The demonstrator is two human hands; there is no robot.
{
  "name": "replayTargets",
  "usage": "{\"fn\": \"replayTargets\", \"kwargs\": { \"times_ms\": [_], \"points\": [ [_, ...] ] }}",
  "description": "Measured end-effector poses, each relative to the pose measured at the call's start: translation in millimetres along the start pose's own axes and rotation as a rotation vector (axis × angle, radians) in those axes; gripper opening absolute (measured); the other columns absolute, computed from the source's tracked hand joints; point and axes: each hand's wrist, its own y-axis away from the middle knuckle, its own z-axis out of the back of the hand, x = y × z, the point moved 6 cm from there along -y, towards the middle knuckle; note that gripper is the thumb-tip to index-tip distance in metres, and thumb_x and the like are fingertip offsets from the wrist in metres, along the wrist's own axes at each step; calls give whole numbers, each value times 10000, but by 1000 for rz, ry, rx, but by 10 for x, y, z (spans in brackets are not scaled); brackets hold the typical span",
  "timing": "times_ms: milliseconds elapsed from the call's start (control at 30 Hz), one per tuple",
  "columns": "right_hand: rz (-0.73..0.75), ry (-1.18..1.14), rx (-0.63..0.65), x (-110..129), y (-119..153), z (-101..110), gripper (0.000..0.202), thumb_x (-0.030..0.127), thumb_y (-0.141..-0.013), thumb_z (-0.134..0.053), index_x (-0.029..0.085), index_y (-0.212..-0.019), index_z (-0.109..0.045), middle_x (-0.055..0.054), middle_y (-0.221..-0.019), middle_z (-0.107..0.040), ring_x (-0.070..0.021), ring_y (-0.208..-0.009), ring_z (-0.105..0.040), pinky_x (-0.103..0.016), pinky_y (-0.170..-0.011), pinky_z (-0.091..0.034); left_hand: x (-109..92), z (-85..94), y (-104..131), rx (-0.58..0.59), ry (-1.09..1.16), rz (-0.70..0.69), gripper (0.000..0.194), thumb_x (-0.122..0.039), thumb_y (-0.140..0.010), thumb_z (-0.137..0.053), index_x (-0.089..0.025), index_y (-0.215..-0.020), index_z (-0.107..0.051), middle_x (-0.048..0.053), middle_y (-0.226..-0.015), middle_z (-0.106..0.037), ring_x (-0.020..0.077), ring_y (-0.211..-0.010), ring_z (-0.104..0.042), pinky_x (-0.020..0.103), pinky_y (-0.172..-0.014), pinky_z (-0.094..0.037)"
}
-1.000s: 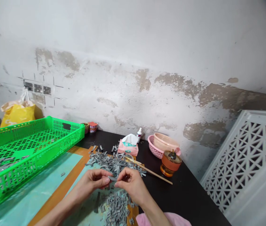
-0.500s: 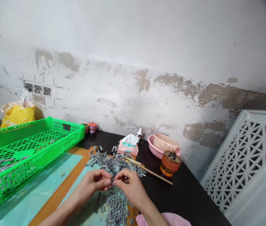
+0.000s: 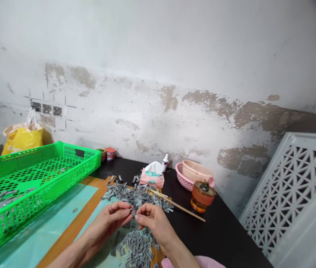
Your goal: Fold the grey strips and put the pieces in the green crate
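Note:
My left hand [image 3: 112, 220] and my right hand [image 3: 155, 224] meet in the middle, low in the view, fingertips pinched close together. Between them is a small grey strip [image 3: 133, 212], gripped by both hands; its exact shape is partly hidden by the fingers. Just beyond the hands lies a loose heap of longer grey strips [image 3: 121, 191]. Nearer to me, below the hands, is a pile of small grey rectangular pieces [image 3: 138, 250] on the light-blue sheet.
To the left, a green plastic crate [image 3: 71, 175] holds more grey strips. A wooden stick [image 3: 187, 212] lies right of the heap. Behind are a tissue pack [image 3: 151, 180], a small white bottle [image 3: 165, 162], pink baskets [image 3: 184, 181] and an amber jar [image 3: 202, 198].
Both hands stay together at nearly the same spot. The fingertips have shifted slightly, and more of the grey strip shows between them. The camera view has tilted a little.

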Motion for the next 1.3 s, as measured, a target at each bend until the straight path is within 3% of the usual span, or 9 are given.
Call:
{"fn": "replayTargets", "kwargs": {
  "times_ms": [233,600,800,967,1133,1300],
  "points": [
    [-88,-82,35,-44,14,-44,239,349,-556,-760,152,-638,-653,36,-552,-546,-96,-496,-469,-229,-496,-374,17,-57,24,79,-21,-61,262,-169,-546,-910,-152,-682,-686,46,-848,-742,128,-691,-682,218,-689,-521],
    [-133,-185,82,-68,52,-73,231,323,-597,-769,143,-661,-638,21,-578,-565,-103,-536,-485,-238,-539,-405,-45,-90,22,165,-181,-167,261,-260,-595,-887,-167,-685,-660,33,-843,-704,138,-681,-626,261,-667,-467],
    [-142,-156,42,-149,5,-12,334,375,-531,-827,131,-677,-651,32,-542,-567,-83,-474,-463,-231,-500,-369,-107,-138,45,251,-306,-218,262,-259,-653,-859,-183,-806,-660,11,-793,-697,139,-721,-623,252,-682,-462],
    [-171,-134,0,-151,-12,54,317,358,-515,-816,132,-674,-663,40,-519,-569,-75,-446,-449,-232,-482,-357,-116,-166,77,225,-370,-253,341,-318,-668,-845,-197,-914,-643,20,-845,-705,147,-761,-624,260,-695,-479],
    [-179,-108,-29,-158,-23,69,215,301,-540,-759,139,-625,-645,50,-472,-548,-73,-420,-432,-224,-456,-340,-117,-168,77,189,-402,-290,318,-313,-686,-832,-198,-915,-642,25,-857,-708,152,-783,-624,269,-722,-488],
    [-167,-120,-55,-148,-31,63,241,321,-541,-782,140,-607,-638,53,-452,-541,-70,-412,-428,-219,-446,-341,-124,-153,63,179,-422,-307,301,-310,-686,-832,-195,-897,-651,29,-858,-710,148,-769,-620,266,-713,-482]
  ]
}}
